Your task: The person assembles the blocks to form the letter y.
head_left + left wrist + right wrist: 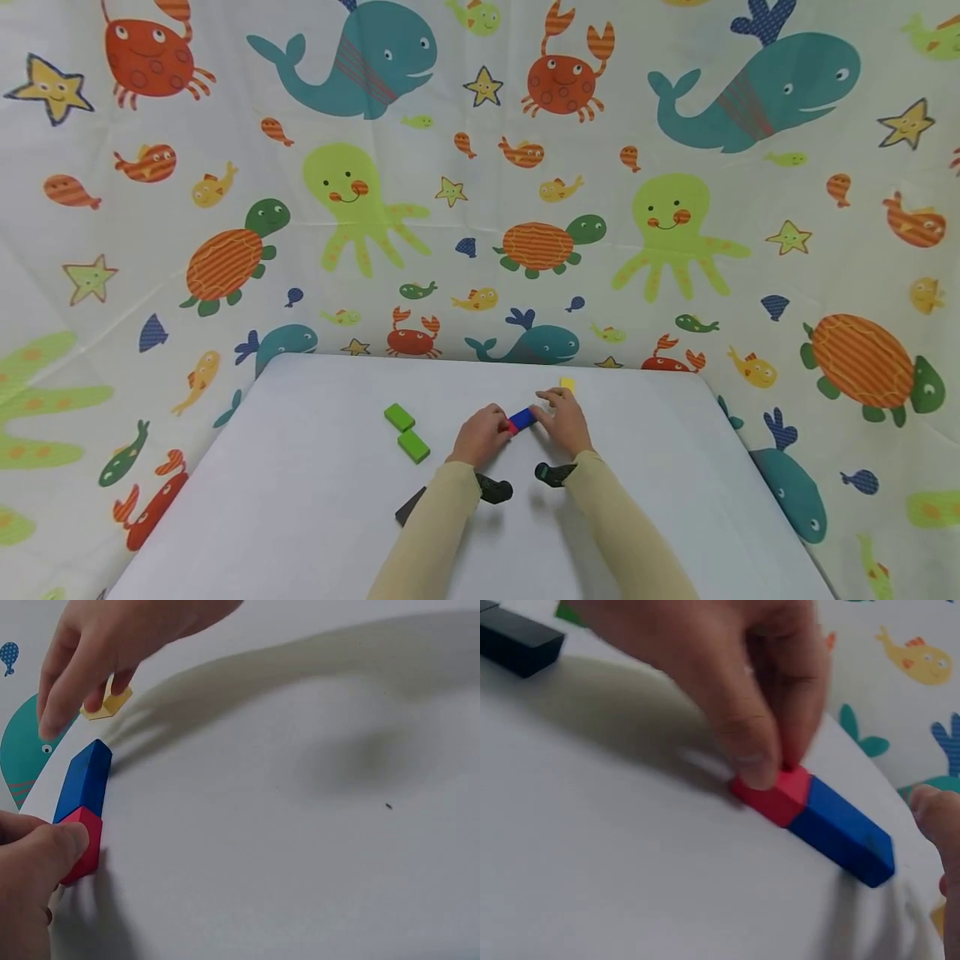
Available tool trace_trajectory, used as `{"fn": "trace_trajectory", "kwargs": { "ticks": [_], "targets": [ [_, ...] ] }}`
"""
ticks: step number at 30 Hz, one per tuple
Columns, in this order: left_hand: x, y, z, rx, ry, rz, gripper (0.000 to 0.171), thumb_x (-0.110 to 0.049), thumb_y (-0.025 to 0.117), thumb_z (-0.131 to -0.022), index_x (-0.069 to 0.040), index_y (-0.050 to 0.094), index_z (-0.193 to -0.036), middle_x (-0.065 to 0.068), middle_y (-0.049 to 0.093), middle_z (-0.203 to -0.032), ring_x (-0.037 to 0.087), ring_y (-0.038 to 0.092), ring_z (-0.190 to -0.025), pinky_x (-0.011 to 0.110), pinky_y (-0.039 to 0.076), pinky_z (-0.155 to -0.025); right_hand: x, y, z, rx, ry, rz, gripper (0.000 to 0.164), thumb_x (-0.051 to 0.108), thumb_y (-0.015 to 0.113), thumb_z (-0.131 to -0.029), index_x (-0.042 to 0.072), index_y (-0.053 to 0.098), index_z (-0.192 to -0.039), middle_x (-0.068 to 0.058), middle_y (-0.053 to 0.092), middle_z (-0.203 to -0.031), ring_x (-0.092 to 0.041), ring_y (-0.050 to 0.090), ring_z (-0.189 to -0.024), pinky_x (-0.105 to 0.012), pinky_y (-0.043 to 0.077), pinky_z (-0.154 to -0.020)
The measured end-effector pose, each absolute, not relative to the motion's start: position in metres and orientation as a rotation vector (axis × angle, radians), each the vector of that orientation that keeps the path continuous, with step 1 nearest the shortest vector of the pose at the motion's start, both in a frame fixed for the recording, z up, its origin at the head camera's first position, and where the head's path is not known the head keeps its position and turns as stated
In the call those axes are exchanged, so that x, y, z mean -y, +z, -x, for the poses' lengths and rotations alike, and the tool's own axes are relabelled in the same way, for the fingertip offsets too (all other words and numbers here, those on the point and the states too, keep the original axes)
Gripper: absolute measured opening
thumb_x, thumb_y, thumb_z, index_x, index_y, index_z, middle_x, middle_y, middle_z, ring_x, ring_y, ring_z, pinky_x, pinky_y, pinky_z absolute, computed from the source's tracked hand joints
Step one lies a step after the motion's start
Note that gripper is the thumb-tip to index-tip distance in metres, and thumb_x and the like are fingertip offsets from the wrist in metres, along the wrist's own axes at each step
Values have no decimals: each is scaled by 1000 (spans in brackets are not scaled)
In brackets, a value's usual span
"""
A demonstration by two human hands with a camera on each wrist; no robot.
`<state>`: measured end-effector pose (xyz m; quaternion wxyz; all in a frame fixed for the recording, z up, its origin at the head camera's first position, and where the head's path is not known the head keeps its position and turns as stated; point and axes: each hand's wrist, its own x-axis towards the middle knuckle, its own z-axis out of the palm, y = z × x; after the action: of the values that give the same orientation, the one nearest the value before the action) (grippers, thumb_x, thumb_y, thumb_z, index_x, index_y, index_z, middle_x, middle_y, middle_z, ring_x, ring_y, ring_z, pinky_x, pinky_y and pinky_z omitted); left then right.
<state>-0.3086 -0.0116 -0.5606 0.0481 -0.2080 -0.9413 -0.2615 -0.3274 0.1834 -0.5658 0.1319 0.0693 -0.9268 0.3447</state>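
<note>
My left hand (482, 435) pinches a red block (776, 796) between thumb and fingers on the white table. End to end with the red block lies a longer blue block (84, 780), the two touching in a line. Past the blue block's far end hovers my right hand (127, 641), its fingers loosely bent and apart from the block in the left wrist view. A yellow block (107, 705) sits behind the right hand's fingertips and is partly hidden by them.
Two green blocks (414, 446) lie corner to corner left of the hands. Black blocks (521, 641) rest nearer the front, partly behind my left sleeve in the head view. The white table (315, 467) ends at a sea-animal printed cloth (465, 208) behind it.
</note>
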Motion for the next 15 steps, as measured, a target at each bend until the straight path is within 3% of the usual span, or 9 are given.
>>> {"fn": "trace_trajectory", "kwargs": {
  "ticks": [6,15],
  "targets": [
    [12,-559,307,2874,-812,649,11,-19,77,-86,-9,72,-89,1,62,-96,14,57,-83,30,52,-79,-211,-563,336,2595,1046,-32,36,22,72,-89,0,68,-118,-21,56,-118,-34,59,-101,-49,49,-89],
    [12,-558,309,2884,-852,640,10,-18,76,-87,-9,72,-88,1,61,-96,14,56,-83,30,52,-80,-238,-563,342,2756,1099,-24,45,19,67,-93,-4,59,-130,-27,46,-139,-41,42,-131,-55,30,-110]
  ]
}}
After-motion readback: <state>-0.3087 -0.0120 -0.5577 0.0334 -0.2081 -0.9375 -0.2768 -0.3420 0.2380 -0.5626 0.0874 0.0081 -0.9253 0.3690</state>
